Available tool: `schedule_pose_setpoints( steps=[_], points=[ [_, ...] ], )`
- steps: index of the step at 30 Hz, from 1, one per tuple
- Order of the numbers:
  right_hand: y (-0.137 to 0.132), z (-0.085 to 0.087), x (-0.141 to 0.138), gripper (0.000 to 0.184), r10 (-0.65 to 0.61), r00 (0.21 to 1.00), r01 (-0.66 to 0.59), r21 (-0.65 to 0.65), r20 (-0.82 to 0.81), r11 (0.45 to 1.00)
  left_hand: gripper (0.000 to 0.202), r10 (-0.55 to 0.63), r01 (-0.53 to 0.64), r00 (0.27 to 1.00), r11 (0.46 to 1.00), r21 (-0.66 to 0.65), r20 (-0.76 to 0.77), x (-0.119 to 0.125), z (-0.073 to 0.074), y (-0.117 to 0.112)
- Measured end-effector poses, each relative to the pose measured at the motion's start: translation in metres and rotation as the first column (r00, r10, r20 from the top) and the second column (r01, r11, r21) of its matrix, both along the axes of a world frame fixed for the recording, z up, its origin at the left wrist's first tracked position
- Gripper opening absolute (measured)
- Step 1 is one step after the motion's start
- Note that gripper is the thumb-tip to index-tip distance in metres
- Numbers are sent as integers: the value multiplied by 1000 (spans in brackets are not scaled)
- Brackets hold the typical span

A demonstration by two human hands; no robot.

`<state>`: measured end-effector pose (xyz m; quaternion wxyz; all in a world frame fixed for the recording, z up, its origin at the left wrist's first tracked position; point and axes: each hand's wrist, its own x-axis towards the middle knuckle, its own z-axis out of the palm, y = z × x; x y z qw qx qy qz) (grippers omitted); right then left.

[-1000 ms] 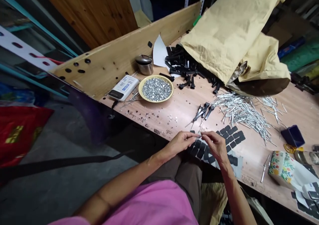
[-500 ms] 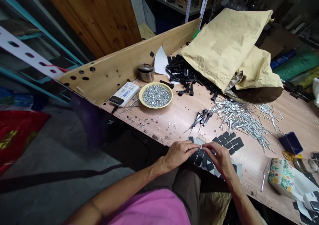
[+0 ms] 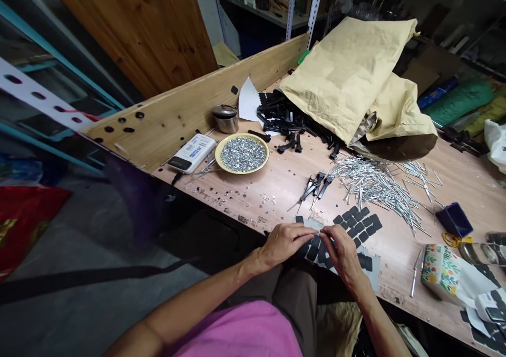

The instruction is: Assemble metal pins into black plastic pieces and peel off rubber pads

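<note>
Fingertip to fingertip, my left hand [image 3: 285, 241] and my right hand [image 3: 340, 249] meet over the table's front edge. Both are closed in a pinch on a small silvery metal piece [image 3: 318, 233], mostly hidden by the fingers; its exact kind cannot be made out. Beneath them lies a grey sheet [image 3: 373, 275] with black rounded pads [image 3: 312, 253]. More black pads [image 3: 358, 222] are laid close together just beyond my right hand. Farther back, several black plastic parts with thin metal rods [image 3: 316, 187] lie beside a heap of loose metal rods [image 3: 366, 183].
A yellow bowl [image 3: 218, 159] of small metal nuts stands left, near a white digital scale [image 3: 192, 154] and lidded metal pot [image 3: 225, 119]. A large paper sack [image 3: 348, 72] lies behind black parts [image 3: 284, 112]. Right are a blue box [image 3: 454, 220] and floral box [image 3: 439, 272].
The view has shifted slightly, so the table's things appear a little farther left. My hands stay together in the same pinch, with the right fingers turned slightly.
</note>
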<state>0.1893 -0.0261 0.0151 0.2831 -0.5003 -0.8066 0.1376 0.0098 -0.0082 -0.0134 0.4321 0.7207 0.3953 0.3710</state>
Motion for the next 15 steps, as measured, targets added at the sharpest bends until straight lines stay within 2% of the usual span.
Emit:
schedule_pose_setpoints(
  steps=[3,7,12,14,15],
  points=[
    [0,-1,3,29,34,998,-35,4,43,999,24,-5,10,997,998,63,-75,1,0,-2],
    [-1,-3,3,32,-19,1000,19,-50,1,999,28,75,7,961,957,292,-267,3,0,-4],
    [-3,-9,-2,42,-94,995,94,-11,-43,996,29,176,-29,963,820,571,-204,8,-3,-6],
    [-3,-11,-4,48,-123,990,123,-10,-70,992,28,191,-48,965,799,599,-178,9,-4,-8],
    [-3,-11,-3,50,-137,988,135,-24,-77,991,28,183,-52,969,810,585,-167,10,-4,-9]
  ],
)
